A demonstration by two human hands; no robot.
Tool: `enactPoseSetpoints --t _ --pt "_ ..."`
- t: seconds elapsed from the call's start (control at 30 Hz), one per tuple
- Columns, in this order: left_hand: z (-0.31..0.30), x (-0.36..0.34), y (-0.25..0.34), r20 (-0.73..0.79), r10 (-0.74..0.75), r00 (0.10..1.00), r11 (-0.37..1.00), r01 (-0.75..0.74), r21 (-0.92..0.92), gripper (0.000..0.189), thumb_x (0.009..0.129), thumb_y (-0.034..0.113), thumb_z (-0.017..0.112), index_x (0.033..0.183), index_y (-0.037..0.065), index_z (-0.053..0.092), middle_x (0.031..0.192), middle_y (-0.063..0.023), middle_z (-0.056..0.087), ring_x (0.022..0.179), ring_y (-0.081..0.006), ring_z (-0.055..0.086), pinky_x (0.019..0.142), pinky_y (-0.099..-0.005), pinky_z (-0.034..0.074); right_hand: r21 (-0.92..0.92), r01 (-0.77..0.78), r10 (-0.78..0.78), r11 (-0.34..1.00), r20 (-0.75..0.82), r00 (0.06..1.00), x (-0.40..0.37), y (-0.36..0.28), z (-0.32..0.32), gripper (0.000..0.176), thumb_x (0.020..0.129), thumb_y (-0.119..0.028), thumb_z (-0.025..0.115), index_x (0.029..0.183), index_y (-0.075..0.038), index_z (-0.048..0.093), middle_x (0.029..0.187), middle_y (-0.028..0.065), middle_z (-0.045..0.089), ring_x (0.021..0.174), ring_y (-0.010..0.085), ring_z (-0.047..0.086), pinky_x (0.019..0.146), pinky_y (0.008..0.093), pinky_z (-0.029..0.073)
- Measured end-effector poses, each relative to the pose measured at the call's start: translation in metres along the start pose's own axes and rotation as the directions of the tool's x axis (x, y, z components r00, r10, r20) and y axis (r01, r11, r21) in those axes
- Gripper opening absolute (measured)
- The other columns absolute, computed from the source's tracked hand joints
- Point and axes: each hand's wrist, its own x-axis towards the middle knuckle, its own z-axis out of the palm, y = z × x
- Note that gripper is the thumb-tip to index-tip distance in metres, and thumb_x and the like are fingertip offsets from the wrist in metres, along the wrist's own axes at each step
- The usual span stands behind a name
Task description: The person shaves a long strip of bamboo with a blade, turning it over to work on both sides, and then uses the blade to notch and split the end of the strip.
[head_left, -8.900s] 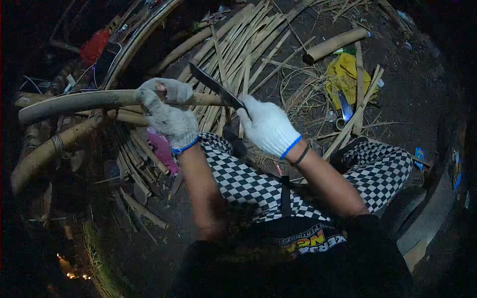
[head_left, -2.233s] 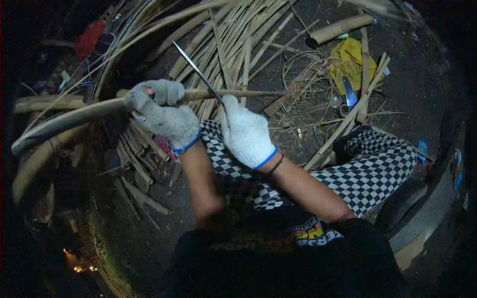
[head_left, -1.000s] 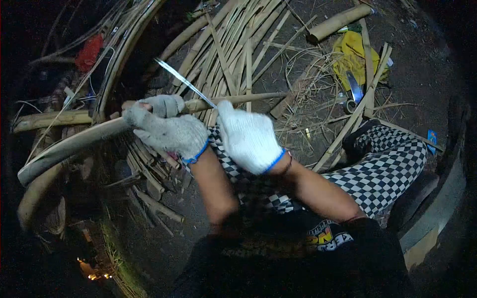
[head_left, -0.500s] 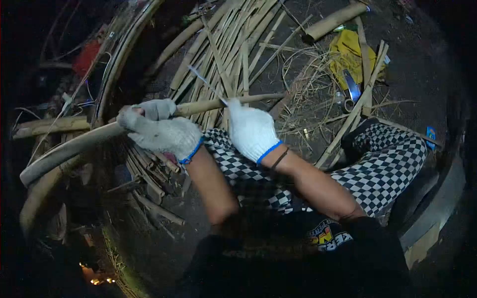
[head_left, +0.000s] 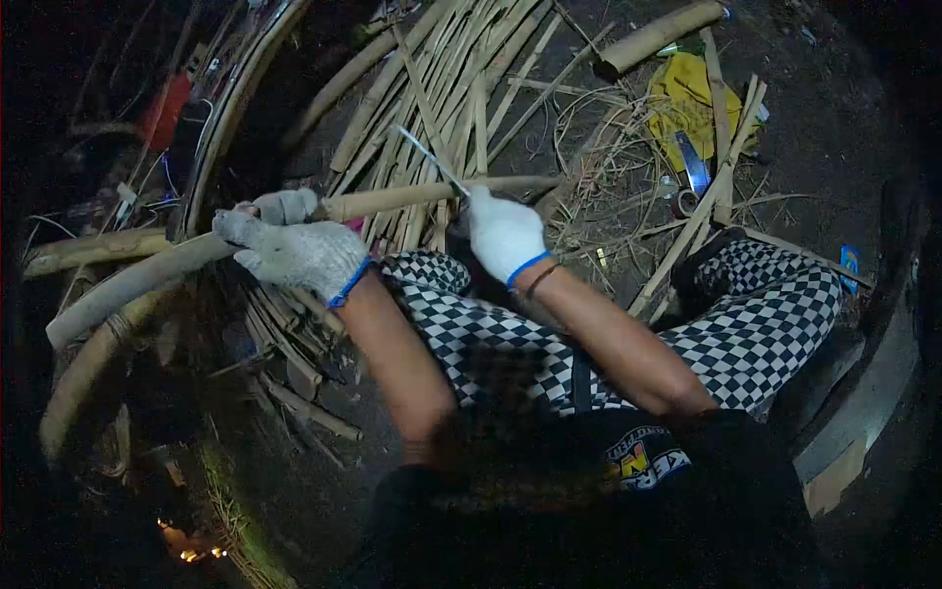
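Note:
My left hand, in a dirty white work glove with a blue cuff, is wrapped round a long bamboo pole. The pole runs across my lap from the far left to just past my right hand. My right hand, gloved in cleaner white, is closed on a knife whose thin, pale blade points up and left, crossing over the pole in this view. The handle is hidden inside the fist. Behind the blade lies a heap of split bamboo strips.
At the upper right are a yellow cloth or bag, a blue-bladed tool and a tape roll. A thick bamboo piece lies beyond. Fibre shavings cover the ground nearby. Small flames glow at the lower left.
The right hand and knife have shifted slightly up and to the right. My left hand has moved a little left on or with the pole.

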Motion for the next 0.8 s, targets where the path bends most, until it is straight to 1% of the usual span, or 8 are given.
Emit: enactPoseSetpoints --t 0.07,0.2,0.23,0.33,0.4,0.53,0.63,0.8 --pt "-0.01 0.012 -0.008 0.058 -0.012 0.998 0.999 0.015 -0.051 0.033 0.096 0.033 0.053 0.074 0.011 0.042 0.05 0.0048 0.028 0.04 -0.0071 0.024 0.039 -0.0262 0.021 -0.09 -0.002 0.006 0.996 0.037 0.999 0.004 -0.019 -0.009 0.012 0.084 -0.011 0.046 0.091 -0.002 0.052 0.061 0.0159 0.061 0.06 0.0365 0.064 0.054 0.048 0.05" --pt "-0.002 0.006 -0.005 0.062 -0.025 0.998 0.999 0.027 -0.023 0.034 0.096 0.034 0.052 0.072 0.012 0.041 0.049 0.0051 0.026 0.04 -0.0075 0.022 0.039 -0.0255 0.02 -0.067 0.126 -0.122 0.99 0.073 0.99 -0.004 -0.016 -0.021 0.018 0.082 -0.01 0.052 0.097 -0.001 0.05 0.071 0.0167 0.065 0.065 0.0342 0.065 0.054 0.0449 0.05" --pt "-0.003 0.005 -0.004 0.057 -0.025 0.998 1.0 0.026 -0.017 0.034 0.096 0.034 0.052 0.072 0.012 0.041 0.049 0.0051 0.026 0.04 -0.0075 0.022 0.039 -0.0255 0.02 -0.086 0.059 -0.049 0.995 0.109 0.993 -0.004 0.005 -0.007 0.02 0.081 -0.01 0.053 0.098 -0.001 0.048 0.072 0.0159 0.065 0.066 0.0334 0.066 0.053 0.0422 0.051" --pt "0.0 0.004 -0.003 0.046 0.03 0.999 0.999 -0.03 0.019 0.034 0.096 0.035 0.051 0.073 0.013 0.042 0.05 0.0052 0.026 0.04 -0.0074 0.021 0.039 -0.0253 0.019 -0.094 -0.152 0.162 0.984 0.12 0.979 0.011 0.043 0.007 0.023 0.082 -0.016 0.052 0.101 -0.003 0.054 0.072 0.0195 0.064 0.068 0.0375 0.065 0.057 0.0472 0.051" --pt "-0.002 0.004 -0.004 0.034 -0.029 0.999 0.999 0.03 -0.042 0.032 0.097 0.034 0.05 0.075 0.013 0.043 0.051 0.0051 0.027 0.041 -0.0072 0.021 0.039 -0.0254 0.019 -0.115 -0.092 0.1 0.989 0.064 0.993 0.011 0.04 0.011 0.022 0.082 -0.015 0.051 0.1 -0.002 0.055 0.069 0.0203 0.064 0.064 0.0387 0.064 0.058 0.049 0.05" --pt "0.001 0.009 -0.009 0.034 -0.035 0.999 0.999 0.036 -0.03 0.03 0.096 0.033 0.051 0.077 0.013 0.042 0.052 0.005 0.027 0.041 -0.007 0.02 0.039 -0.0258 0.018 -0.094 -0.028 0.038 0.995 0.113 0.993 0.001 0.028 0.004 0.017 0.082 -0.015 0.049 0.092 -0.002 0.054 0.072 0.0185 0.065 0.068 0.036 0.066 0.06 0.0475 0.052" --pt "-0.003 0.014 -0.01 0.065 0.001 0.998 1.0 -0.001 0.01 0.029 0.096 0.031 0.052 0.077 0.013 0.041 0.053 0.005 0.025 0.042 -0.007 0.019 0.039 -0.0259 0.017 -0.109 -0.267 0.28 0.958 0.137 0.95 0.014 0.085 0.041 0.021 0.081 -0.012 0.051 0.099 -0.002 0.054 0.076 0.0215 0.066 0.071 0.0383 0.066 0.061 0.0487 0.051" --pt "-0.01 0.023 -0.017 0.101 0.023 0.995 1.0 -0.023 0.0 0.027 0.096 0.028 0.051 0.078 0.012 0.038 0.056 0.0044 0.024 0.042 -0.0073 0.019 0.04 -0.0269 0.016 -0.125 -0.041 0.056 0.991 0.12 0.991 0.019 0.064 0.028 0.019 0.084 -0.013 0.049 0.099 -0.003 0.054 0.073 0.0203 0.065 0.067 0.0373 0.065 0.058 0.0472 0.05"
